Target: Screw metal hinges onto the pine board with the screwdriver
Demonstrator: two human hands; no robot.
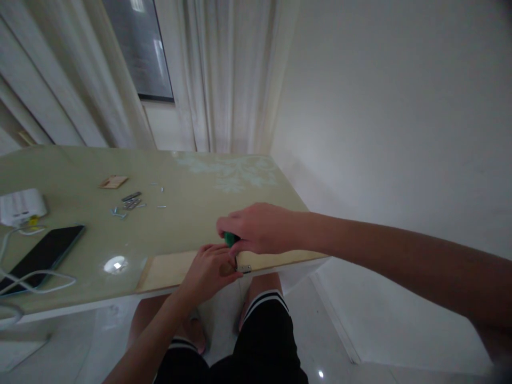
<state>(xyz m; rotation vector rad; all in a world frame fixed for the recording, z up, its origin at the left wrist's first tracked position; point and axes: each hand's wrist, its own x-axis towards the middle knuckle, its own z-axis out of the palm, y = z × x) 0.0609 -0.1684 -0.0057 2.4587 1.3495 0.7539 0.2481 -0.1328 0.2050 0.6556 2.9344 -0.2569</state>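
Observation:
A pale wooden board (168, 271) lies along the front edge of the table. On its front edge sits a small metal hinge (244, 268), partly covered by my fingers. My right hand (260, 229) is wrapped round the green handle of a screwdriver (231, 239), which points down toward the hinge; its tip is hidden. Close beside it, my left hand (214, 266) rests on the board with thumb and fingers pinched together at the hinge. What those fingers hold is hidden.
Several screws (118, 213) and loose hinges (132, 202) lie at the table's left middle, with a small wooden piece (114, 182) behind them. Farther left are a phone (44, 256), a white cable (40, 289) and a white charger (22, 207). A wall (384, 133) stands on the right.

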